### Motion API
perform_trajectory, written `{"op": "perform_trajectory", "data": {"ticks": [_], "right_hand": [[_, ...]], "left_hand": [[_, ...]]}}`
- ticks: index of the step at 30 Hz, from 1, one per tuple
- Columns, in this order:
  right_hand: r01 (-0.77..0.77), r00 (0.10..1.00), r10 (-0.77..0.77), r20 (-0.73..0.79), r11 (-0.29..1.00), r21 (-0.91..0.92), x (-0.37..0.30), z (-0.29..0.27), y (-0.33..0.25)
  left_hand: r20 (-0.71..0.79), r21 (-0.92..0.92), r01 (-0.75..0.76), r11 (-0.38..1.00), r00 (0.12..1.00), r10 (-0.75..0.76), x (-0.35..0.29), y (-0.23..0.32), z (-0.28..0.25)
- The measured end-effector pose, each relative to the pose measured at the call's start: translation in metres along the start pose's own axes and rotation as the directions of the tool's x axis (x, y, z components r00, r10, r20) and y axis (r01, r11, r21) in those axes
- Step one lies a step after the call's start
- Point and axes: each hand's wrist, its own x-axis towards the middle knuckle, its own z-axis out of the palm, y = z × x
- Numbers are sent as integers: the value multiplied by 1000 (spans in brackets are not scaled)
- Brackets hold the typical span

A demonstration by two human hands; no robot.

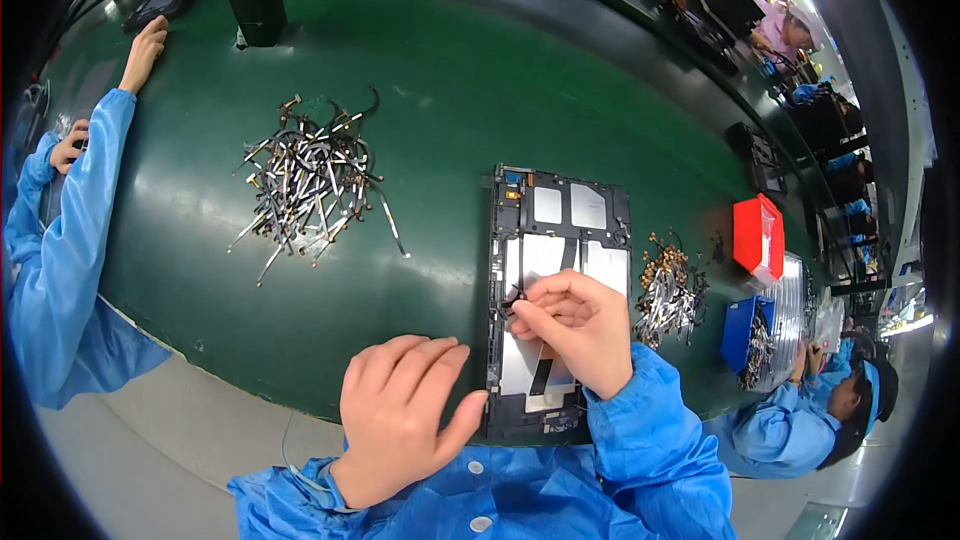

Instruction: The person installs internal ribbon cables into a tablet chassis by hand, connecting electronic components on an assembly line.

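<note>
Right grip (582, 332): we clamp dark part (516, 294) over tablet (546, 254) | left grip (402, 410): apart, empty | status: tablet uncovered, seemingly unfinished; cables (314, 178) lie loose

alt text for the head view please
A person's right hand pinches a small dark part over an opened tablet on a green worktable, the left hand open beside it. A pile of short cables lies left of the tablet and a smaller pile right of it, near a red bin and a blue bin.
</note>
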Motion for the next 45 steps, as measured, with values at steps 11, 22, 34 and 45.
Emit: {"op": "perform_trajectory", "data": {"ticks": [11, 22, 34, 45], "right_hand": [[-122, 993, 122, 5, 992, 10, -3, 9, -10], [9, 999, 2, 44, 970, -242, -1, 10, -14], [-165, 961, 180, 208, 983, -85, 22, -21, -20], [42, 990, -15, 143, 981, -191, 20, -21, -11]], "left_hand": [[46, 105, -127, 986, 991, 122, 14, -6, 21], [3, 261, -223, 939, 973, 230, 18, -8, 29], [156, 333, -278, 901, 959, 238, 28, 5, 24], [153, 85, -373, 924, 921, 358, 27, 18, 49]]}}
